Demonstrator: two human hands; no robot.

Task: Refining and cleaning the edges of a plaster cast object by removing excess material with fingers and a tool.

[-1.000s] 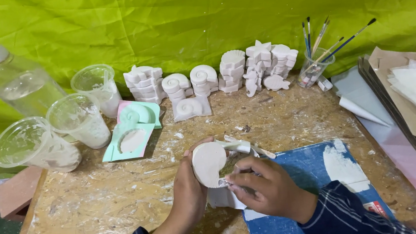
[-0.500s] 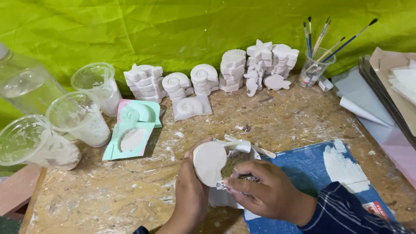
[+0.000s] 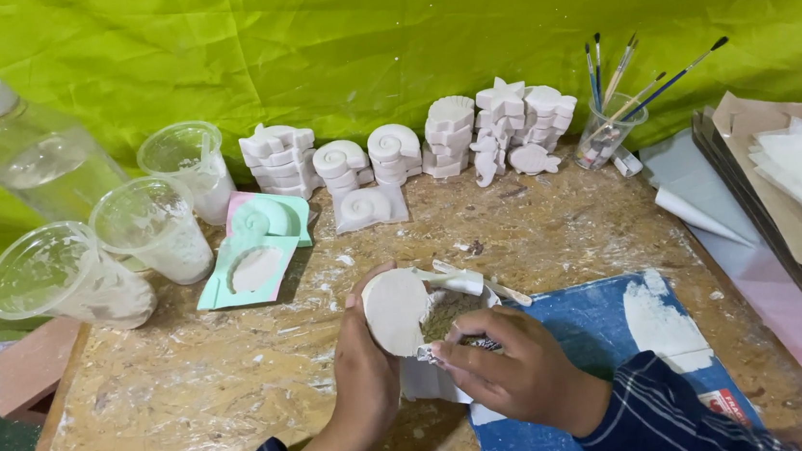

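Perhaps a red-white label (image 3: 726, 403), blue sheet's corner (image 3: 713, 363)

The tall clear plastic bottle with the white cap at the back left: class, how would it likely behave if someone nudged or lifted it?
The tall clear plastic bottle with the white cap looks narrow for its height, so a nudge near the top could tip it. It seems partly filled with clear liquid, so probably fairly heavy and sloshing when lifted. Its smooth wall may be slippery for plaster-dusted hands.
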